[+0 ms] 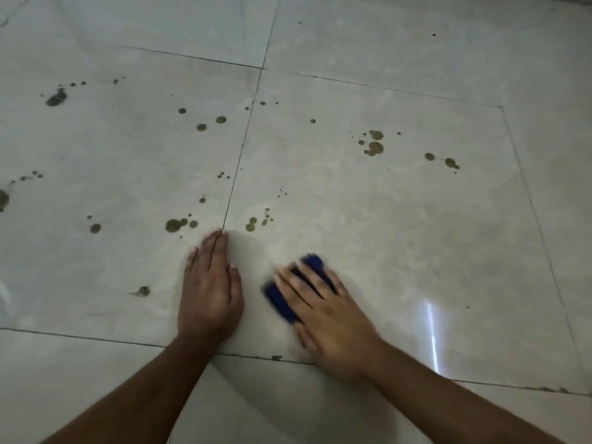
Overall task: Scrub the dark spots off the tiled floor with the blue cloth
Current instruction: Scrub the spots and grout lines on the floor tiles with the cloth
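head view: the right hand point(323, 302) presses flat on the folded blue cloth point(282, 299), fingers spread over it, blurred as in mid-scrub on the near part of the tiled floor point(416, 235). the left hand point(209, 283) lies open and flat on the tile, holding nothing. many dark spots point(373, 148) lie beyond; the nearest cluster point(251, 224) looks like the next target, calling for a forward reach.
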